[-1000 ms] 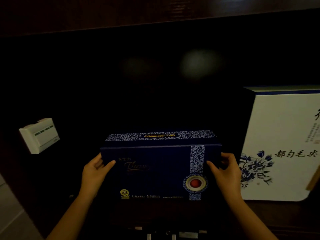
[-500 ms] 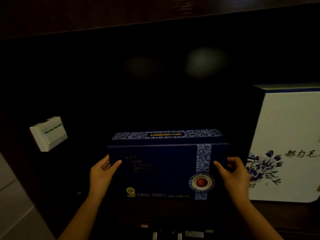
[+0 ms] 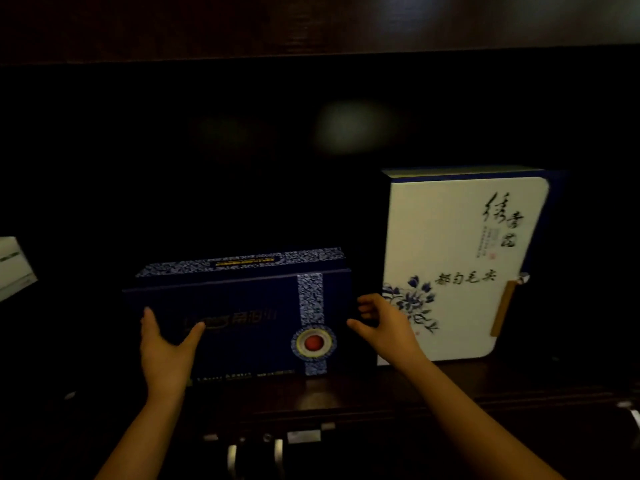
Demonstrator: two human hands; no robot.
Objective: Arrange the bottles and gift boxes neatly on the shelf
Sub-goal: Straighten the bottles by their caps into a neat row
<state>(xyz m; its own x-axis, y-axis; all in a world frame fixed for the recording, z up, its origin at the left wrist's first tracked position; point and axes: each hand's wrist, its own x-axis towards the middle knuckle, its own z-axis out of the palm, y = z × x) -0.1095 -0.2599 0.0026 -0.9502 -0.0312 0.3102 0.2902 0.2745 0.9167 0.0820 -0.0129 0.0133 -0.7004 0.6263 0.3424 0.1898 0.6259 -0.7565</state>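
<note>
Both hands (image 3: 166, 344) (image 3: 384, 323) lower on box (image 3: 242, 313) now.

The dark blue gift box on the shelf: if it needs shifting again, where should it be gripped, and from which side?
Grip the dark blue gift box by its two short ends, one hand per end, coming from the front. It stands long side forward on the shelf, and the gap beside the white gift box fits the right hand. The left hand is already on its left end.
</note>
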